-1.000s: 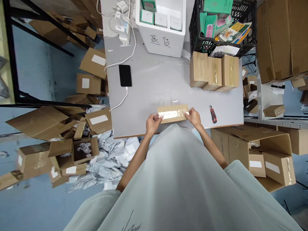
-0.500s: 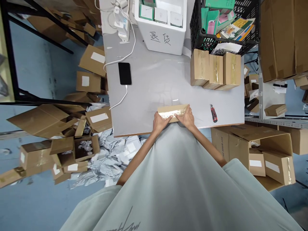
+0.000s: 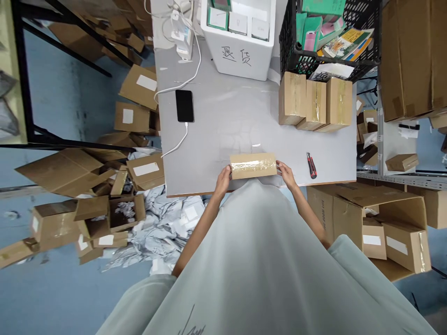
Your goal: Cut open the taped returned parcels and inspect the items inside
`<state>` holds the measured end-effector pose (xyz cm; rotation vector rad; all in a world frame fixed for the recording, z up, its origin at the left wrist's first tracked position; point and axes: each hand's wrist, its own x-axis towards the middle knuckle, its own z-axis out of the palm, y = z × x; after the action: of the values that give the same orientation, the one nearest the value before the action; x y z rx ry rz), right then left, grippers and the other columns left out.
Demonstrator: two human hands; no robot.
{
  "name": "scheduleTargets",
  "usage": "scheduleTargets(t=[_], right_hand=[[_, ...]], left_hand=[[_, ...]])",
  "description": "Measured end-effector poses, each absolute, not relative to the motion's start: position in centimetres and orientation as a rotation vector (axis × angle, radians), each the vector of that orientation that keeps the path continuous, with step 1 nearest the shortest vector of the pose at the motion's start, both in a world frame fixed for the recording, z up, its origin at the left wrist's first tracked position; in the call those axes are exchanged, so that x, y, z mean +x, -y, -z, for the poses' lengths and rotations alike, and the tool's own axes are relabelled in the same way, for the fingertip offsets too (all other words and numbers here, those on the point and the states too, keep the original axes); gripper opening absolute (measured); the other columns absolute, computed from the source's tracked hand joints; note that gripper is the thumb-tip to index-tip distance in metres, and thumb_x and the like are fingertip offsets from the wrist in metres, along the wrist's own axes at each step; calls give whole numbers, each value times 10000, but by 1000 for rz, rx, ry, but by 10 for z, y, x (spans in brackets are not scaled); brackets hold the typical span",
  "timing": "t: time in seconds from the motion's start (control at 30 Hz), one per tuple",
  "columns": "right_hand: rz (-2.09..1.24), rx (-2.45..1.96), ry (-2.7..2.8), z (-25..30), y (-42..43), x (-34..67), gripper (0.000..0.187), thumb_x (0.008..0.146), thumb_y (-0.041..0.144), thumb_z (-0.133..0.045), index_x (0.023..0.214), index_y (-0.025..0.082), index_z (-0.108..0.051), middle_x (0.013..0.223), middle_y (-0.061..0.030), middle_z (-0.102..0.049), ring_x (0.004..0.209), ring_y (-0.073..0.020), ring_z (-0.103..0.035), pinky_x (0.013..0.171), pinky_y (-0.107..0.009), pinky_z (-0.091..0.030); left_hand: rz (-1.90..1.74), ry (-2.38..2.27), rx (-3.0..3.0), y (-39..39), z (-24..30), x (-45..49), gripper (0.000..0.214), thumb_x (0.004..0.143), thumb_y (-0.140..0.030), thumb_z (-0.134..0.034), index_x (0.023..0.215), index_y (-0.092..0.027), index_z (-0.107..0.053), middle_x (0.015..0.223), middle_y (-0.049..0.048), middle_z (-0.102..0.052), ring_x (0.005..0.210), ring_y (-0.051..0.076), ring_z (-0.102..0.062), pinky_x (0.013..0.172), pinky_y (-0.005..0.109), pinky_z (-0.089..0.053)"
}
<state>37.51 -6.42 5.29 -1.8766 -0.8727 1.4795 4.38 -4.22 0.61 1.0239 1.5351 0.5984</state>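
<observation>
A small brown cardboard box (image 3: 253, 166), with shiny clear tape along its upper face, is at the table's front edge, close to my shirt. My left hand (image 3: 222, 180) grips its left end, and my right hand (image 3: 285, 174) has its fingers against the right end, so the box is held between the two. The fingertips under the box are hidden. To the right of my right hand lies a red and black utility knife (image 3: 311, 166) on the grey table (image 3: 223, 111).
Three taped boxes (image 3: 314, 103) stand at the right, before a black crate (image 3: 330, 60). A white foam bin (image 3: 237, 53) is at the back. A phone (image 3: 184, 106) on a white cable lies left. Cartons and grey plastic bags (image 3: 164, 228) cover the floor.
Both hands have slid apart from the top of the box to its two ends, the thumbs leaving the tape. The box's taped face now shows fully.
</observation>
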Motion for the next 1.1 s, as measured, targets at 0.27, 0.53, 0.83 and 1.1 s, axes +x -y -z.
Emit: scheduleTargets(t=[0.27,0.53,0.83,1.1], right_hand=[[-1429,-1832,1055,-52,84,367,742,926,605,-779,1541,191,-738,1538,-133,-767,1451,-340,-720,1230,-510,-598],[-1190,-2010,1253,-52,35,379,453,1013,462,-727,1381,225,-842,1325,-88,-872,1248,-354,-820,1180,-520,-622],[-1391,-1983,1192,-43,49,377,635,954,564,-800,1451,171,-760,1448,-157,-811,1244,-314,-805,1147,-472,-629],[-1177,-1967,1378,-67,65,364,641,1015,719,-707,1419,225,-773,1175,-109,-789,952,-265,-751,1007,-428,-632]], left_hand=[[-545,-1458,991,63,-9,31,545,829,-356,-701,1353,-239,-797,1392,106,-807,1415,342,-702,1234,535,-580],[-619,-1541,988,23,0,44,537,838,-396,-781,1325,-170,-798,1273,140,-767,1189,300,-784,1197,528,-603],[-578,-1487,872,30,5,58,543,982,-522,-724,1400,-178,-764,1476,198,-770,1326,359,-755,1117,556,-641],[-720,-1481,1035,22,-13,47,695,856,-588,-880,1415,-190,-769,1461,166,-780,1270,322,-748,1051,438,-642]])
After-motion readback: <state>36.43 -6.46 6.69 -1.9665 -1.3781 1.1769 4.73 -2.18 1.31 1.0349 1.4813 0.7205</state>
